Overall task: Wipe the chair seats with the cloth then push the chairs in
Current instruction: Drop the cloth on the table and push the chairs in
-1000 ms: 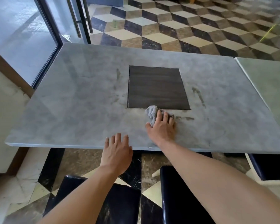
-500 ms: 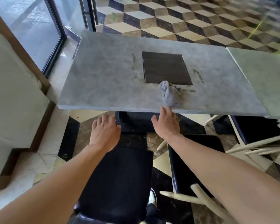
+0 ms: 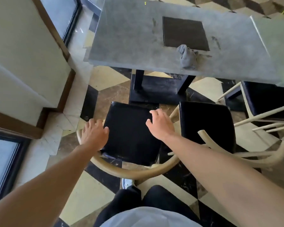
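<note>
A crumpled grey cloth [image 3: 187, 57] lies on the grey table [image 3: 129, 46] near its front edge, and neither hand touches it. Below the table stands a chair with a black seat [image 3: 129, 136] and a curved pale wooden rail [image 3: 129, 173]. My left hand [image 3: 93, 133] curls over the rail at the seat's left edge. My right hand [image 3: 161, 125] has its fingers bent over the seat's right edge, where the rail passes under it. A second black-seated chair [image 3: 205, 122] stands just to the right, also pulled out from the table.
A third chair [image 3: 266, 99] sits at the far right, partly under a second tabletop [image 3: 279, 38]. The table's black base [image 3: 156, 89] stands ahead of the seats. A wall with wooden trim [image 3: 23, 63] and glass doors close the left side. My legs [image 3: 147, 200] are behind the rail.
My right hand let go of the cloth on the table. Both hands dropped from the table edge down to the left chair, and the view tilted downward and drew back.
</note>
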`<action>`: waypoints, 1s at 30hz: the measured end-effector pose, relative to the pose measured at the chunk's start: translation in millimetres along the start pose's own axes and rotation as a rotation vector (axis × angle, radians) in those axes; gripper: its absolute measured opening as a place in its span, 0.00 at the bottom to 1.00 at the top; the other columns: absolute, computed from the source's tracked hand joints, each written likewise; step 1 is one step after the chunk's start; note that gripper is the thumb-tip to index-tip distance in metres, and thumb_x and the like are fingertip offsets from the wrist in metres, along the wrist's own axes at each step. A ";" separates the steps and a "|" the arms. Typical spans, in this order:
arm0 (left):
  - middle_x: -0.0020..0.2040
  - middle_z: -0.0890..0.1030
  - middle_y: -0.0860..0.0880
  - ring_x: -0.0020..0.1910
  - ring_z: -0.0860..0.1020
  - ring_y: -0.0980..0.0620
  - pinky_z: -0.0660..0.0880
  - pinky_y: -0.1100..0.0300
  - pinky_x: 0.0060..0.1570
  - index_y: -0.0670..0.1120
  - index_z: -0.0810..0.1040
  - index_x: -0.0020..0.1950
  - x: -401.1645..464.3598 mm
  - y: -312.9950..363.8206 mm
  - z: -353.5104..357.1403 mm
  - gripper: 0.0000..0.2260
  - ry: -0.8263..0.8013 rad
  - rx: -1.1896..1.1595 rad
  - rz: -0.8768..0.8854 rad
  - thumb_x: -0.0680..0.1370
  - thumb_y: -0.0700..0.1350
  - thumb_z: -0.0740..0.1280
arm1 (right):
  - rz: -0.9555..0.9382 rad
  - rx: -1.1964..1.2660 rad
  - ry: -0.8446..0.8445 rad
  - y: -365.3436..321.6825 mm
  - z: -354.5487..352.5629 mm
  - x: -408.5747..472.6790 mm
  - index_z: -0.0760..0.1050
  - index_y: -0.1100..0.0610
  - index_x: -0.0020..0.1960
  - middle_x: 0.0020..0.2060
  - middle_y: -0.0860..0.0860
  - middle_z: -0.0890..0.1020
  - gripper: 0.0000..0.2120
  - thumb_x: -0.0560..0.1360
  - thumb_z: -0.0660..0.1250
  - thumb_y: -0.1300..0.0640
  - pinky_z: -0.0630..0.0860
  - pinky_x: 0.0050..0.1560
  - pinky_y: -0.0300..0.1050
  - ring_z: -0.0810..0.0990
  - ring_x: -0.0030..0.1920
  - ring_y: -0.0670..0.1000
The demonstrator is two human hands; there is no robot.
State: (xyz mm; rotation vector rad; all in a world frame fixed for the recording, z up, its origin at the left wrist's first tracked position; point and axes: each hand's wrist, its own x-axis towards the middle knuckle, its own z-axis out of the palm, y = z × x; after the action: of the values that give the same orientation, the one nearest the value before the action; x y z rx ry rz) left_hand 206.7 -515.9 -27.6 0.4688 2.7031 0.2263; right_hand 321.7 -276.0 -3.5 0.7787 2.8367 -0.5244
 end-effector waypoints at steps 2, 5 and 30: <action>0.68 0.68 0.41 0.67 0.66 0.39 0.64 0.41 0.66 0.47 0.67 0.69 -25.2 -11.8 15.7 0.20 -0.031 0.007 -0.015 0.79 0.53 0.55 | -0.018 0.005 -0.007 3.4 12.6 -24.7 0.73 0.57 0.68 0.63 0.55 0.76 0.20 0.80 0.60 0.49 0.72 0.64 0.54 0.75 0.61 0.57; 0.70 0.66 0.42 0.69 0.66 0.38 0.66 0.40 0.65 0.48 0.65 0.70 -56.8 -28.4 32.6 0.21 -0.094 -0.043 -0.087 0.79 0.53 0.56 | -0.006 0.017 -0.038 11.5 32.0 -55.8 0.77 0.57 0.60 0.57 0.54 0.78 0.16 0.80 0.60 0.50 0.74 0.59 0.54 0.76 0.56 0.56; 0.41 0.78 0.47 0.38 0.79 0.50 0.80 0.55 0.38 0.43 0.78 0.51 27.0 -101.7 45.8 0.09 -0.087 -0.432 -0.427 0.75 0.46 0.70 | 1.178 0.669 0.215 66.7 112.8 -91.6 0.56 0.63 0.76 0.68 0.64 0.73 0.37 0.75 0.71 0.55 0.74 0.64 0.57 0.75 0.65 0.64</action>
State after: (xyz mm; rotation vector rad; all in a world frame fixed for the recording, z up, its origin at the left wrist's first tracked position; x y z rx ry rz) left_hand 172.0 -596.9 -101.0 -0.2168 2.4909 0.6281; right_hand 440.6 -306.8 -105.9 2.4091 1.7328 -1.1463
